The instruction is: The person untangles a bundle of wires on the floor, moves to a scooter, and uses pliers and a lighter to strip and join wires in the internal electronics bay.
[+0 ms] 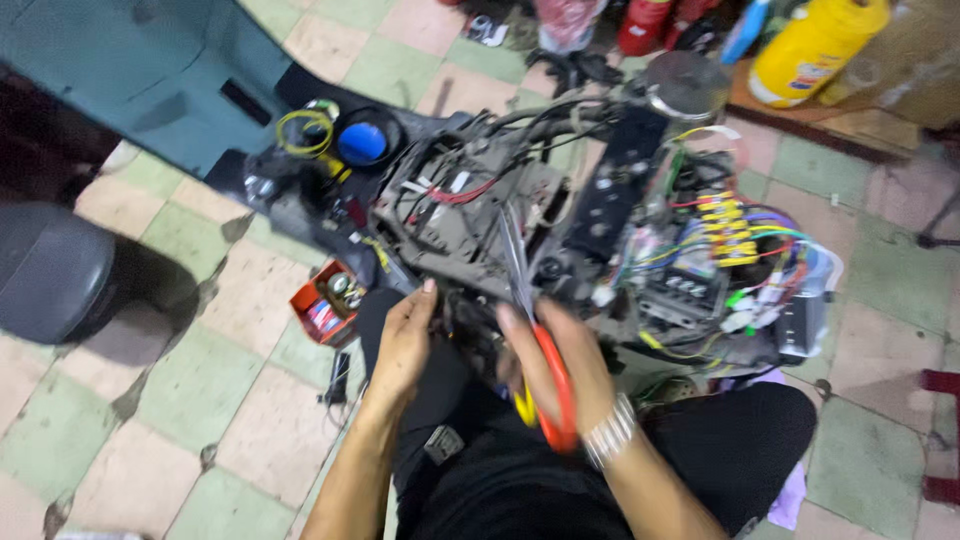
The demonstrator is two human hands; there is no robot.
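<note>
A teal body panel (150, 70) filled the upper left of the frame, a dark seat (50, 270) lay at the left edge. In the centre sat the stripped scooter frame (500, 220), its coloured wiring (730, 240) bunched at centre right, crowding the space ahead of the hands. A yellow jug (815, 45) stood upper right; a small red box (325, 302) sat lower left of centre. The right hand (560, 365) gripped red-handled scissors (545, 340), blades pointing up into the frame. The left hand (400, 345) reached forward, fingers loosely curled, seemingly empty.
</note>
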